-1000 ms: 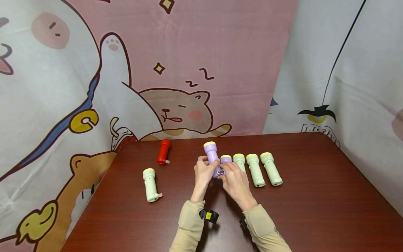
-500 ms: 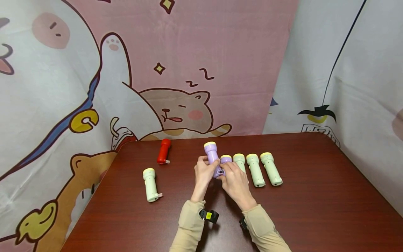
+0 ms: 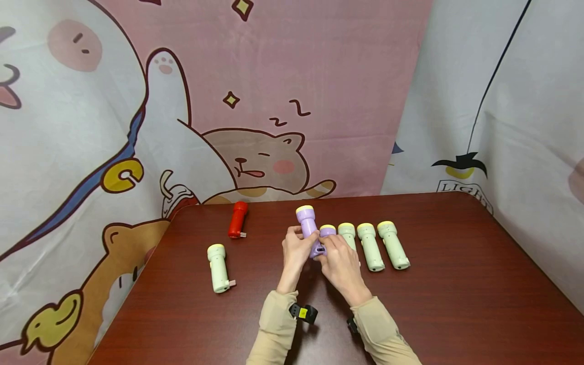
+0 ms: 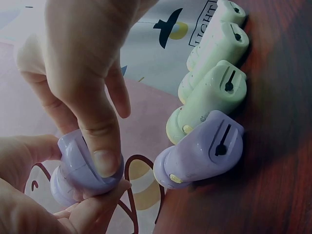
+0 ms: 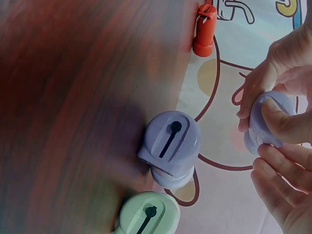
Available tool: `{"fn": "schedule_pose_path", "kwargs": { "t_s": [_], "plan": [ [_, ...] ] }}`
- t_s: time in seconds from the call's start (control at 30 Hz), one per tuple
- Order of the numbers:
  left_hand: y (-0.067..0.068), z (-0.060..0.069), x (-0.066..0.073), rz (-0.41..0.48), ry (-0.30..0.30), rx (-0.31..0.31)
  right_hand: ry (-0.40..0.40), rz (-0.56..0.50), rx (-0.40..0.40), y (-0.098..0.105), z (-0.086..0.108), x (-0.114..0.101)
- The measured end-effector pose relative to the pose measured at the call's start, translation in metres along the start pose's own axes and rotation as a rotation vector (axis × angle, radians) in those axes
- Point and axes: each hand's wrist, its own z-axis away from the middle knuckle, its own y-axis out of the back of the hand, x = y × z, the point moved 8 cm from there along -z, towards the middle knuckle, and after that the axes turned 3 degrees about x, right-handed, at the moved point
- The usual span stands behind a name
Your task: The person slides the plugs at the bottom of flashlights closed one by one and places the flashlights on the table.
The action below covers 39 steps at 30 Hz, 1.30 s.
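Note:
My left hand point(image 3: 295, 249) grips a purple flashlight point(image 3: 306, 219) above the table, its yellow-rimmed head pointing away from me. At its near end, my right hand point(image 3: 343, 261) has the thumb point(image 5: 276, 118) pressed on the end face, with fingers touching the body from below. Part of that end is hidden by the thumb in both wrist views. A second purple flashlight point(image 4: 200, 151) lies beside the right hand, which covers most of it in the head view. Its end face has a dark keyhole-like slot.
Several pale green flashlights point(image 3: 370, 248) lie in a row to the right. Left of the hands are another green flashlight point(image 3: 218, 268) and a red flashlight point(image 3: 237, 219), each with a small pale tab sticking out. Behind the brown table point(image 3: 456, 284) hangs a printed cloth point(image 3: 347, 101).
Both hands and the held flashlight stay almost in place. The dark detail on the flashlight's near end looks slightly different beside the right thumb.

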Motion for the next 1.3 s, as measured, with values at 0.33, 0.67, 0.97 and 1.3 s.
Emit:
{"fn": "schedule_pose_path", "kwargs": {
  "t_s": [0.33,0.67,0.97,1.3],
  "plan": [
    [-0.001,-0.001,-0.004,-0.002,0.003,-0.005,0.002,0.005,-0.013,-0.003,0.002,0.001],
    [-0.001,-0.005,-0.015,-0.005,0.024,-0.017,0.025,0.006,-0.063,-0.012,0.006,0.005],
    [0.0,-0.009,-0.018,-0.049,0.0,-0.011,0.014,0.0,-0.138,-0.02,0.007,0.013],
    [0.001,-0.01,-0.018,-0.087,-0.027,0.0,-0.042,0.027,-0.263,-0.029,0.011,0.025]
  ]
}}
